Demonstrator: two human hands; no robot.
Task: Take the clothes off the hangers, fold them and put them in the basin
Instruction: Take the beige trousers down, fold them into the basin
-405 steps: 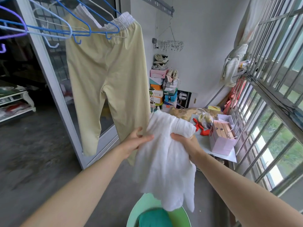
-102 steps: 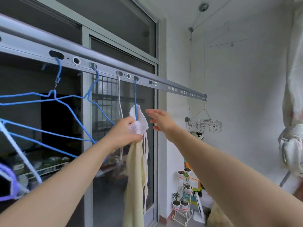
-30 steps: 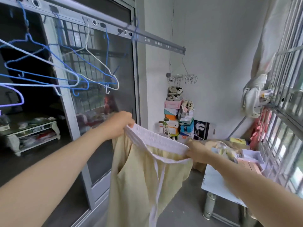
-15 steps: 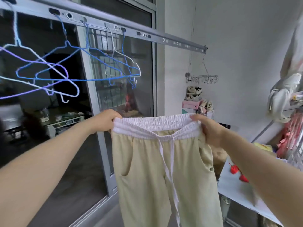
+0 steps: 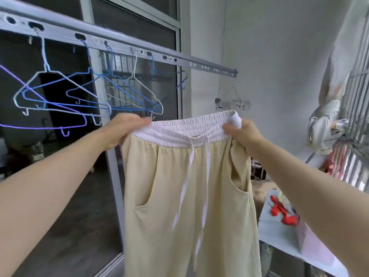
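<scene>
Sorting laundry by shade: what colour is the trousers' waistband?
White, above pale yellow legs; the waistband shows clearly in the head view.

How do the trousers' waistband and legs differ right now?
The waistband is white and gathered, stretched level between the left hand and right hand. The legs are pale yellow and smooth, hanging freely with no hand on them. Both belong to the same trousers, now off the hangers.

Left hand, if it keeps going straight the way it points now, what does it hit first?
Likely the hangers on the rail: the left hand, gripping the trousers waistband, points up and forward toward their lower ends. Depth is unclear.
</scene>
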